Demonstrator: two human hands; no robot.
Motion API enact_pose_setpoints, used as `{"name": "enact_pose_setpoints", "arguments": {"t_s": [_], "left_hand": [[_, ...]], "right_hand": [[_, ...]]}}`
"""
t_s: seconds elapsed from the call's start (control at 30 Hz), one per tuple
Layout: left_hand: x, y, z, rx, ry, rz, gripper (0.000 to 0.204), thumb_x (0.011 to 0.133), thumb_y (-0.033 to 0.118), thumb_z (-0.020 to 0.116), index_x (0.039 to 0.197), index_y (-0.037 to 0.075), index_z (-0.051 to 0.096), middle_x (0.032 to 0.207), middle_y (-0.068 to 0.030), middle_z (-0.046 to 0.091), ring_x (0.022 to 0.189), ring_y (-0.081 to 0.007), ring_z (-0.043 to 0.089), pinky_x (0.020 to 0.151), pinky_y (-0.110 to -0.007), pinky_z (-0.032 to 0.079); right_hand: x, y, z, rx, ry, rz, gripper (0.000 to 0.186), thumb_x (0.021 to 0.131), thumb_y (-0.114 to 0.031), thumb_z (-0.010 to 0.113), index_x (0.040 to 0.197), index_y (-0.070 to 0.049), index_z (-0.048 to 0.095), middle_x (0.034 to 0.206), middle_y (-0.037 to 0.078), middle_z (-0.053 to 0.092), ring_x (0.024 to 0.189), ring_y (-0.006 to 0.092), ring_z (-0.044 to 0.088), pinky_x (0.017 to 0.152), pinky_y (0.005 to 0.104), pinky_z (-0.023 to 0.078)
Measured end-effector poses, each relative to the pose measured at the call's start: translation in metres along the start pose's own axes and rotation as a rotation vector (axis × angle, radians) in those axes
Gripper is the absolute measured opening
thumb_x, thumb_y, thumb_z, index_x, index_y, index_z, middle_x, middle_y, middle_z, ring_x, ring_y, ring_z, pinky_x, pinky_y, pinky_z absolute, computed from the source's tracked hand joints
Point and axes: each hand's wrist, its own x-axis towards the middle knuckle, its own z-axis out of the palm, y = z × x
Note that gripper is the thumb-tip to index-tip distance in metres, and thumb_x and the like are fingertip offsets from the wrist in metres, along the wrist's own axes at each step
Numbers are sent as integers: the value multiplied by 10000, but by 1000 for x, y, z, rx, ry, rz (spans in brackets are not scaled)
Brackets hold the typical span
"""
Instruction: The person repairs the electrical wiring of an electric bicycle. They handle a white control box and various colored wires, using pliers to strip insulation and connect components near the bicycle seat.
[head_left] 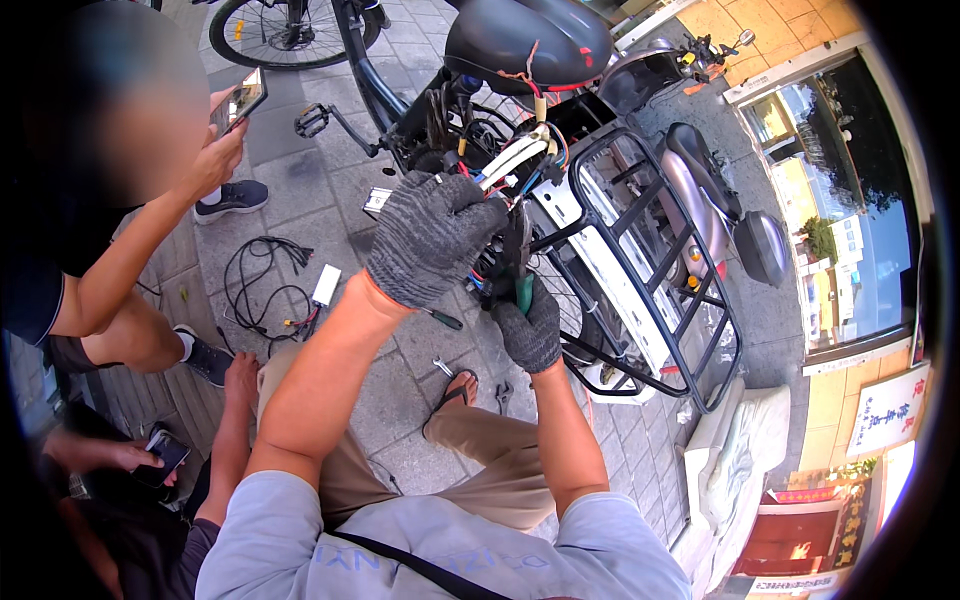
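Note:
Both my hands wear dark grey knit gloves and work at the electric bike below its black saddle (530, 45). My left hand (430, 240) is curled closed among the coloured wires (487, 268); its palm and fingertips are mostly hidden. Thick white cable sleeves (515, 155) run just beyond its knuckles. Lower and to the right, my right hand (530, 325) is wrapped round green-handled pliers (524, 292). Their dark head points up toward the wires beside my left hand. The black rear rack (655, 270) slants away to the right of both hands.
Nearby on the paving lie a screwdriver (443, 319), two wrenches (443, 367) (504, 397), a white box (326, 285) and black cables (262, 280). At left, one person holds a phone (240, 103); another holds a dark phone (165, 455). A scooter (700, 170) stands beyond the rack.

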Motion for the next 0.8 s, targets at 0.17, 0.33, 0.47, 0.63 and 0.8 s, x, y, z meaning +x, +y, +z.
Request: {"name": "enact_pose_setpoints", "arguments": {"t_s": [0.17, 0.33, 0.47, 0.63, 0.8], "left_hand": [[2, 3, 0, -2, 18, -3, 294, 702, 141, 789, 994, 157, 772, 851, -49, 661, 743, -275, 662, 633, -431, 508], [3, 1, -2, -21, 18, 9, 291, 709, 134, 789, 999, 148, 774, 823, -72, 670, 712, -284, 664, 602, -427, 504], [4, 2, -1, -41, 9, -10, 289, 719, 122, 787, 1006, 146, 776, 833, -77, 680, 705, -289, 668, 592, -426, 505], [1, -2, -2, -38, 18, -23, 281, 716, 104, 787, 991, 158, 768, 840, -71, 674, 708, -288, 669, 573, -421, 505], [7, 4, -6, -8, -13, -54, 245, 719, 187, 793, 960, 205, 753, 872, -56, 659, 739, -293, 675, 586, -435, 525]], "right_hand": [[3, 26, -11, -282, 107, -181, 349, 865, -88, 613, 1203, -3, 609, 959, 100, 682, 822, 208, 643, 767, 365, 539], [8, 16, -18, -535, 118, -274, 360, 861, -78, 627, 1213, -10, 588, 954, 170, 667, 816, 319, 650, 760, 419, 533], [6, 1, -25, -556, 27, -179, 468, 853, -65, 636, 1303, 40, 564, 1180, 314, 622, 1100, 488, 632, 942, 504, 526], [5, -18, -28, -615, 9, -177, 466, 840, -104, 652, 1275, 34, 559, 1063, 289, 665, 963, 480, 660, 848, 502, 535], [4, -19, -35, -536, -25, -190, 331, 844, -86, 600, 1161, 7, 621, 842, 264, 657, 759, 472, 665, 657, 494, 530]]}}
